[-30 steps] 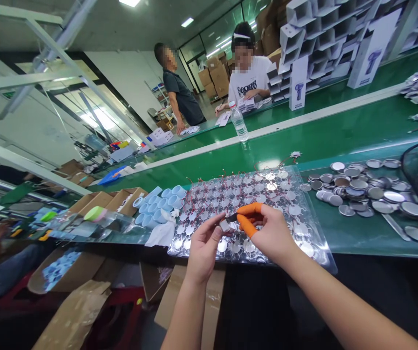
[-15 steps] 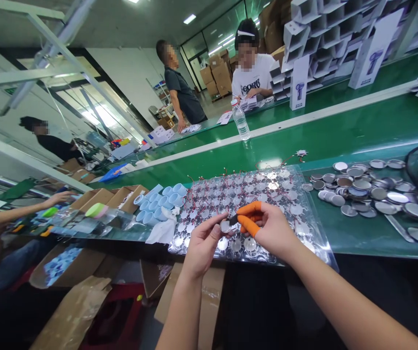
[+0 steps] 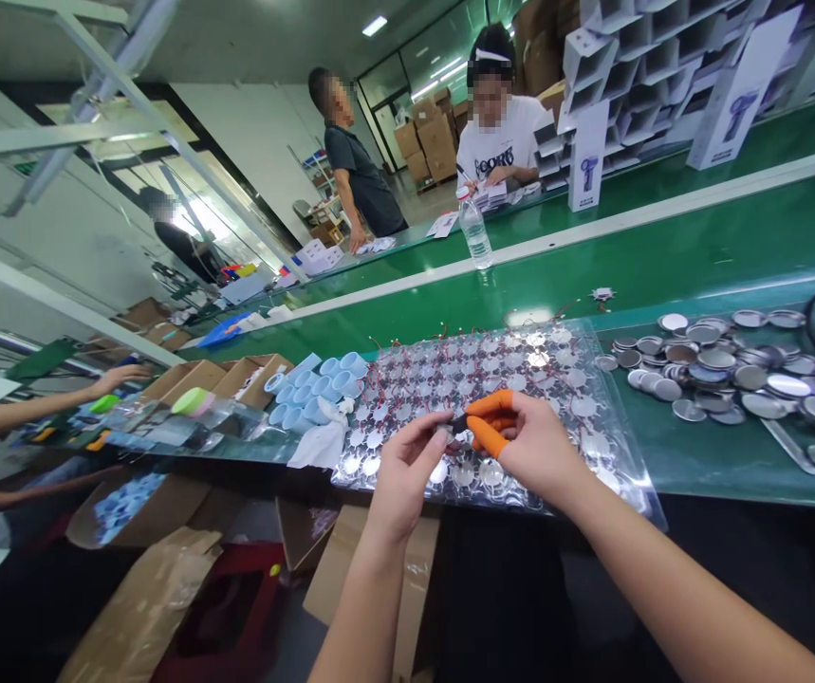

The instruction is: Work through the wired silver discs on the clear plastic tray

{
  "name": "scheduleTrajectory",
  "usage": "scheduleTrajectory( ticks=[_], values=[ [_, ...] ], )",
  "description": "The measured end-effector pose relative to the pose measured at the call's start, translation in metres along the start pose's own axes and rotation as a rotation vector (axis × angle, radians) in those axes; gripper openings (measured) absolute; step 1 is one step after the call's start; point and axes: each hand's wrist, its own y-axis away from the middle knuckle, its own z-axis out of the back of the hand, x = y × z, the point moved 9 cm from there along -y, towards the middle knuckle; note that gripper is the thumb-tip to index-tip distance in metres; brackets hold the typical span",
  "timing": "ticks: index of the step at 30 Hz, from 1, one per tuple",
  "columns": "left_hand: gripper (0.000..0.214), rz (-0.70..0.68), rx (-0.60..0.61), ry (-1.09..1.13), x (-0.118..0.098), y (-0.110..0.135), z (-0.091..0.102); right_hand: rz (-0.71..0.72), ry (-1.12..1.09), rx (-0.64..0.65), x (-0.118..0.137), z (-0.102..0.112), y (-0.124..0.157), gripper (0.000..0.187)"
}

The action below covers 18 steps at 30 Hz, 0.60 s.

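Dark piece sits pinched between 2 orange-covered digits of the right hand. Its other end meets the fingertips of the left hand, which close on a pale part, mostly hidden and too small to make out. Both hands hang over the near side of a clear sheet bearing rows of round silver units with red wires. The sheet lies on a green bench, its near edge by the bench's front edge.

To the right, just beyond a strip of green, loose discs lie heaped; to the left, blue cups and a white cloth crowd close to the sheet. Farther left are cartons and another person's arm. Beyond the sheet run a green belt and a pale rail, with a bottle standing beside it. Across the belt, a person in white sits near stacked white boxes, and a person in dark clothes stands.

The left forearm rises steeply; the right slants in from the lower right. Both hands face inward, fingers bent, tips almost together.
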Motion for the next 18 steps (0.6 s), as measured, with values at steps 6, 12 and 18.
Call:
scheduleTrajectory(
  ticks=[6,12,18],
  values=[
    [0.027,-0.071,-0.111,-0.139,0.001,-0.005,0.0,-0.024,-0.013,-0.016,-0.005,-0.002,-0.001,0.019],
    [0.03,-0.042,-0.111,-0.107,0.012,-0.011,0.005,-0.083,-0.035,0.016,-0.017,-0.008,-0.005,0.019],
    [0.044,-0.021,-0.135,-0.235,0.02,-0.012,0.026,-0.118,0.017,0.019,-0.025,-0.007,-0.012,0.015]
  ],
)
